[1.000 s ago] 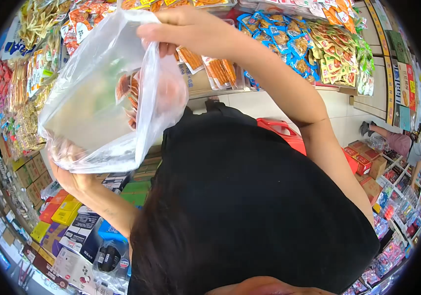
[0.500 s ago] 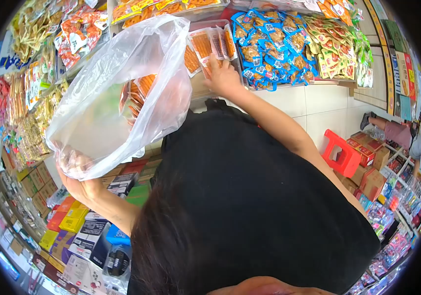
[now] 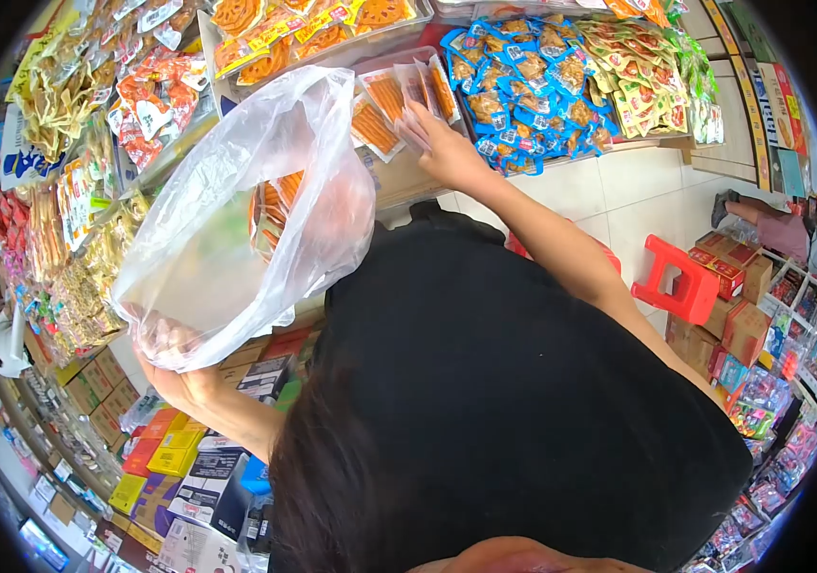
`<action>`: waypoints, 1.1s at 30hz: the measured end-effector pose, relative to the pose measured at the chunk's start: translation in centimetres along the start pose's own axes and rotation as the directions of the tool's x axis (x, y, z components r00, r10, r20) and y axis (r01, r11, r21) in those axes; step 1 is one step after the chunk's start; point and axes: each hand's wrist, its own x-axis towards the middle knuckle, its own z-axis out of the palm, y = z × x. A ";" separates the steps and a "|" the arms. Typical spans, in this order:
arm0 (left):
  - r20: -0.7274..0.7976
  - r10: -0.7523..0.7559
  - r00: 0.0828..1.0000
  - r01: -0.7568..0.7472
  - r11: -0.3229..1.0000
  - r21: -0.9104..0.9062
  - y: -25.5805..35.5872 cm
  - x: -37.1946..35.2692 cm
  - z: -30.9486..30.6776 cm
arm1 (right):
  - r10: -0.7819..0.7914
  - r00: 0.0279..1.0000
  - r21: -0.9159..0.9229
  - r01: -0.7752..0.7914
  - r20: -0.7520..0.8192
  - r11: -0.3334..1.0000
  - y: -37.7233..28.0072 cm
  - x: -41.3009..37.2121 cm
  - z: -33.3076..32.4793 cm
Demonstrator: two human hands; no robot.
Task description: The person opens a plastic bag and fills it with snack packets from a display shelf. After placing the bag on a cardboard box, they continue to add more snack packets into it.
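Observation:
A translucent plastic bag (image 3: 318, 229) hangs with its mouth wide, and several packets of orange snack strips (image 3: 273, 215) show inside it. My left hand (image 3: 170, 349) is closed on the bag's near-left rim, its fingers seen through the plastic. At the bin of flat snack packets (image 3: 375, 124), my right hand (image 3: 454, 158) pinches a clear snack packet (image 3: 412, 134) by its edge. That packet is partly hidden by my fingers. More packets with orange strips (image 3: 387, 94) lie just beyond the fingertips.
Blue snack packets (image 3: 533, 86) fill the bin to the right, beside green-yellow packets (image 3: 638, 81). Lotus-slice packs (image 3: 303, 33) lie behind. Boxes (image 3: 175, 449) are stacked low on the left. A red stool (image 3: 680, 282) stands on the tiled floor at right.
My right hand has drawn a packet slightly toward me and to the right from among the others. My left hand and the bag have shifted slightly right and down in view.

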 end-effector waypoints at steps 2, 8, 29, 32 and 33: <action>0.009 0.002 1.000 -0.002 1.000 0.014 0.1 -0.1 0.0 | -0.030 0.999 0.133 0.027 0.019 0.991 -1.1 0.3 -1.7; 0.022 0.020 1.000 -0.021 1.000 0.021 0.1 0.0 -0.1 | -0.173 0.902 -0.067 0.159 -0.397 0.985 -1.8 5.2 -2.7; 0.037 -0.015 0.999 0.012 0.997 0.082 -1.0 1.2 0.0 | 0.132 0.991 -0.413 -0.124 -0.008 0.902 -4.7 7.1 6.3; 0.023 0.010 1.000 -0.012 0.996 0.083 -1.0 1.1 0.2 | 0.073 0.993 -0.263 -0.096 -0.096 0.960 -3.6 6.7 5.7; 0.018 0.015 1.000 -0.016 0.998 0.066 -1.1 1.0 0.3 | 0.099 0.987 -0.268 -0.129 -0.123 0.955 -3.4 6.6 5.1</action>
